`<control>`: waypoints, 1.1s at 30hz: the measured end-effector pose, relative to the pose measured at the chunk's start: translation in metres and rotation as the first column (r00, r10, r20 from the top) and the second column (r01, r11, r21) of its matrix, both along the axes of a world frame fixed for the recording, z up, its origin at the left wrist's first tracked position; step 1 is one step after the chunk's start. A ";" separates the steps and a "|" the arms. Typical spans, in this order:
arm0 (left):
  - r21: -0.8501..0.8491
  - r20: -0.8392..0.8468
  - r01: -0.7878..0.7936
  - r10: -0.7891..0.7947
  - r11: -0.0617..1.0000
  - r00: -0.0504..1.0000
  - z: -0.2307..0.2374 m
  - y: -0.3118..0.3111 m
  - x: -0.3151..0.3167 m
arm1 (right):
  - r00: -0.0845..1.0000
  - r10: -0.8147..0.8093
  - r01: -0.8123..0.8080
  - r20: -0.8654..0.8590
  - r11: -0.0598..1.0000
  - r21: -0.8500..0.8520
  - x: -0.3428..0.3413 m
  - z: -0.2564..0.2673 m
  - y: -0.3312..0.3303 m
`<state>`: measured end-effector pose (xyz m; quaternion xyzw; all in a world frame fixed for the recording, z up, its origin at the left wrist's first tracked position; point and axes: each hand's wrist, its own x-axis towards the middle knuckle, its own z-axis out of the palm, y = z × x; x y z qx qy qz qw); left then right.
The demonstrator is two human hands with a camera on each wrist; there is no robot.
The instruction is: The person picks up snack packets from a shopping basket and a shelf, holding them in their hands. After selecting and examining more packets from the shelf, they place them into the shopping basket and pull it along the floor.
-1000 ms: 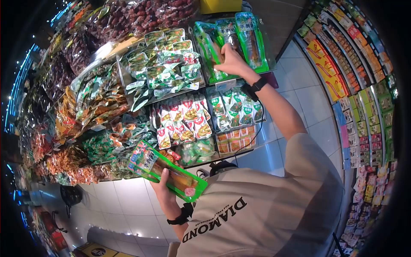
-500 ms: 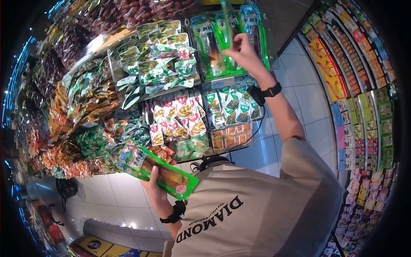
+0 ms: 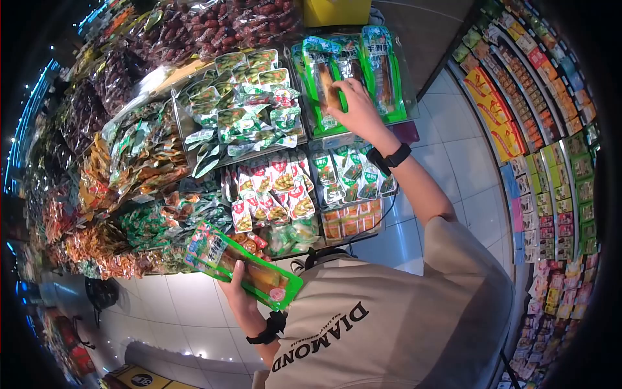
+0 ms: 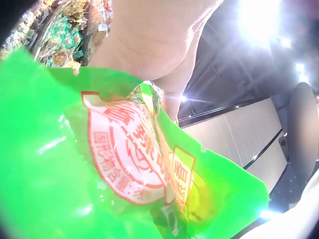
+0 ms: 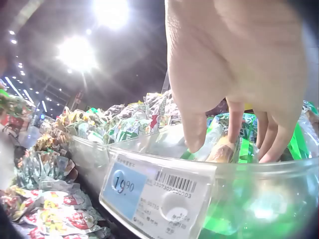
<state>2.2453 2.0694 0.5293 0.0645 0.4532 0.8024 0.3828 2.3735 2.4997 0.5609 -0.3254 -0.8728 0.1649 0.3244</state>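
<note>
The left hand (image 3: 238,290) grips a green-edged food pack (image 3: 267,276) near its middle, thumb across the front. In the left wrist view two round-labelled pack ends (image 4: 45,149) lie against each other below the hand (image 4: 144,40). The right hand (image 3: 361,115) reaches over a clear bin, its fingertips touching a similar green pack (image 3: 317,61) at the bin's left side. From the right wrist, thumb and fingers of the hand (image 5: 234,55) point down, spread apart, behind the bin's rim (image 5: 259,172); part of a pack (image 5: 223,149) shows between them.
A price label (image 5: 154,194) hangs on the bin's front. White-green packets (image 3: 249,120) fill the tray on its left, red-white packets (image 3: 278,181) lie below, and bagged dark red goods (image 3: 214,26) stand behind. Stocked shelves (image 3: 551,168) line the right, beyond a tiled floor (image 3: 447,142).
Half a second ago the right hand held a pack tilted up over the bin's middle; now a pack lies flat at the left under its fingertips. The left hand keeps its grip.
</note>
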 end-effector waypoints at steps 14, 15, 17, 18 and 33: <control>-0.063 -0.026 -0.071 0.069 0.996 0.997 -0.010 -0.011 0.002 | 0.950 0.016 0.001 -0.312 0.999 0.054 0.020 0.018 -0.024; -0.055 -0.007 -0.070 0.070 0.996 0.998 -0.012 -0.013 0.002 | 0.952 0.007 0.008 -0.305 0.999 0.047 0.028 0.012 -0.033; -0.053 -0.159 -0.019 0.010 0.998 0.987 -0.035 -0.021 -0.004 | 0.743 -0.154 -0.010 -0.651 0.971 -0.240 0.044 0.006 -0.047; -0.048 -0.172 -0.020 0.011 0.999 0.985 -0.034 -0.021 -0.003 | 0.676 -0.199 0.042 -0.710 0.972 -0.232 0.051 0.013 -0.069; -0.159 -0.063 -0.170 0.161 0.973 0.985 -0.034 -0.040 0.059 | 0.697 -0.318 -0.404 -0.643 0.567 -0.718 0.051 -0.080 -0.094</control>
